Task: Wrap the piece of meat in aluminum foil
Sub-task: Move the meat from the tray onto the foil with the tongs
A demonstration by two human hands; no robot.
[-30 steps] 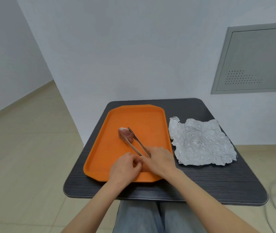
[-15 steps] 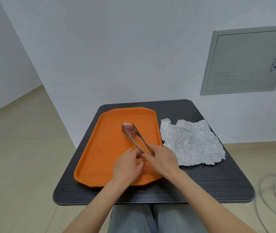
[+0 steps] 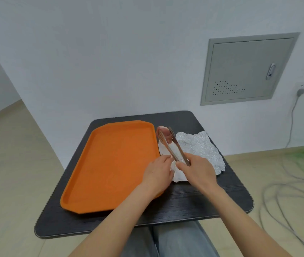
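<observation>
A pink piece of meat (image 3: 163, 132) hangs pinched in the tips of metal tongs (image 3: 173, 147), just past the orange tray's right rim and over the far left corner of the crumpled aluminum foil sheet (image 3: 199, 147). My right hand (image 3: 197, 171) grips the right arm of the tongs. My left hand (image 3: 158, 173) presses the left arm with its fingertips. Both hands hover over the near left part of the foil and hide it.
The orange tray (image 3: 110, 160) lies on the left half of a small dark table (image 3: 212, 199) against a white wall. A grey wall cabinet (image 3: 247, 69) is at the right. Cables (image 3: 286, 197) trail on the floor to the right. My knees sit under the near edge.
The meat left the tray: the tongs carried it up and to the right, from the tray's middle to above the foil's far left corner. Both hands moved right with them.
</observation>
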